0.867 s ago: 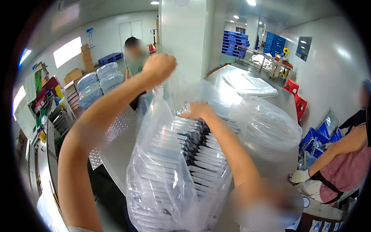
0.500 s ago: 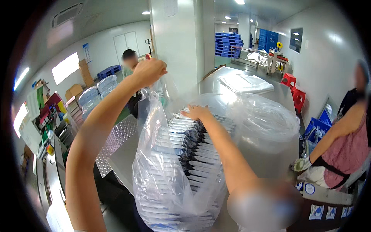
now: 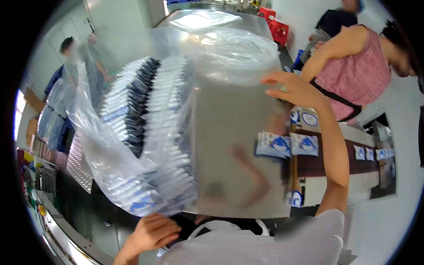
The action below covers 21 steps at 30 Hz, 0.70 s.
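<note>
A large clear plastic bag (image 3: 95,132) lies on the metal table (image 3: 229,176), packed with rows of white and blue packets (image 3: 165,106). My left hand (image 3: 154,232) is at the bag's near end, fingers curled together, with nothing visible in them. Over the table's right side reaches my right hand (image 3: 293,90), open, thumb and fingers apart and holding nothing. Below it, one blue-and-white packet (image 3: 274,145) rests at the table's right edge. A second packet (image 3: 304,145) sits beside it at the end of a dark conveyor belt (image 3: 335,161).
Clear plastic bags (image 3: 238,48) are heaped on the table's far part, with flat plastic sheets (image 3: 205,20) behind. More packets (image 3: 384,154) ride on the belt. A person in pink (image 3: 349,75) stands beyond my right arm; another person (image 3: 90,66) is at far left.
My view has turned down and right. My left hand has let go of the raised bag mouth and dropped near me. My right hand has left the packets in the bag and swung right.
</note>
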Motion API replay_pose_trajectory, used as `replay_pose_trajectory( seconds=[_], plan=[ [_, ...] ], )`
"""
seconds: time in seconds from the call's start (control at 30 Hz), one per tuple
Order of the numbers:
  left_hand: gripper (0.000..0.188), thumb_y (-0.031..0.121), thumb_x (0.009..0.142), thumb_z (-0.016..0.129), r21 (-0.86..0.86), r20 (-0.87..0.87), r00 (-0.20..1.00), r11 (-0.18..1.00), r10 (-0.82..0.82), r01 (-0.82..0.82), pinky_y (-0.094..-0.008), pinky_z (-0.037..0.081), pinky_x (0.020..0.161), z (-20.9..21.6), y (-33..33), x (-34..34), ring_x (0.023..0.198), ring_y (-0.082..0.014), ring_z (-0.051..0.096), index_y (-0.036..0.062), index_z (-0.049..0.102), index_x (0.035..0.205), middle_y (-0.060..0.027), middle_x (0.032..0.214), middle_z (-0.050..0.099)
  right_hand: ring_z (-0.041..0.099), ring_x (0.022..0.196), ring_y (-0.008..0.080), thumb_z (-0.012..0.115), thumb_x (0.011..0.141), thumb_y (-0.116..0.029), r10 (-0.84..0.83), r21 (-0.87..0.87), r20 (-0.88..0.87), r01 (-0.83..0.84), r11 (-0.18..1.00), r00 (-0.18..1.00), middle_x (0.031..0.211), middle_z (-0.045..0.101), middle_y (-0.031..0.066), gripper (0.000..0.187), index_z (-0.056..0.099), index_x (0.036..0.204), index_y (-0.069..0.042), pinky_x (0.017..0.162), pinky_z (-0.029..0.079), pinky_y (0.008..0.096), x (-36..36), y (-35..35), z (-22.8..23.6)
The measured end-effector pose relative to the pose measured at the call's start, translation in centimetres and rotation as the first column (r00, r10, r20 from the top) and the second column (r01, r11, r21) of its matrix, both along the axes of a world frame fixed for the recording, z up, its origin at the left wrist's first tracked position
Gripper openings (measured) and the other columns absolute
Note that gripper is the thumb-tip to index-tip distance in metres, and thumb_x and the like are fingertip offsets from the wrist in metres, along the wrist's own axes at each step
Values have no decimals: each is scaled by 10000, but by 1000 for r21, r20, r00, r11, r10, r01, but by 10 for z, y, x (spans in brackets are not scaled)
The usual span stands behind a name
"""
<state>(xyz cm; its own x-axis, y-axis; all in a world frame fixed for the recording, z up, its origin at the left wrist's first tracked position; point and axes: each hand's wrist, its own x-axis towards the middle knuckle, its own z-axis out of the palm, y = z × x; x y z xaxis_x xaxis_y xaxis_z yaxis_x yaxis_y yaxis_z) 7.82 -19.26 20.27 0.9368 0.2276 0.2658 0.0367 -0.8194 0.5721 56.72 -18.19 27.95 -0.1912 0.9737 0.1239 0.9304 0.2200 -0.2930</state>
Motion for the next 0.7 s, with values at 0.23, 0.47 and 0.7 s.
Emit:
replay_pose_trajectory(
  seconds=[0.23,0.47,0.7],
  plan=[
    [85,98,820,639,-447,-183,983,888,26,-107,-348,492,653,-132,-74,64,743,-267,613,51,636,892,-87,818,632,582,988,186,616,868,-221,-490,-334,-82,440,834,868,1114,603,97,372,558,1175,-19,848,456,311,168,-172,-39],
    [102,86,855,605,-675,-321,942,673,99,-301,-328,494,694,-134,-92,87,799,-272,624,21,632,929,-109,867,646,563,1022,238,777,679,-288,-396,-526,-25,325,786,918,1120,600,115,574,567,1139,-17,854,450,355,203,-210,-163],
    [113,108,861,593,-555,-209,977,816,51,-161,-341,494,706,-160,-85,125,792,-282,621,34,624,941,-108,888,636,549,1040,285,771,650,-474,-45,-660,97,98,745,994,1149,550,230,772,495,1150,46,861,429,339,141,-85,-167]
  ],
)
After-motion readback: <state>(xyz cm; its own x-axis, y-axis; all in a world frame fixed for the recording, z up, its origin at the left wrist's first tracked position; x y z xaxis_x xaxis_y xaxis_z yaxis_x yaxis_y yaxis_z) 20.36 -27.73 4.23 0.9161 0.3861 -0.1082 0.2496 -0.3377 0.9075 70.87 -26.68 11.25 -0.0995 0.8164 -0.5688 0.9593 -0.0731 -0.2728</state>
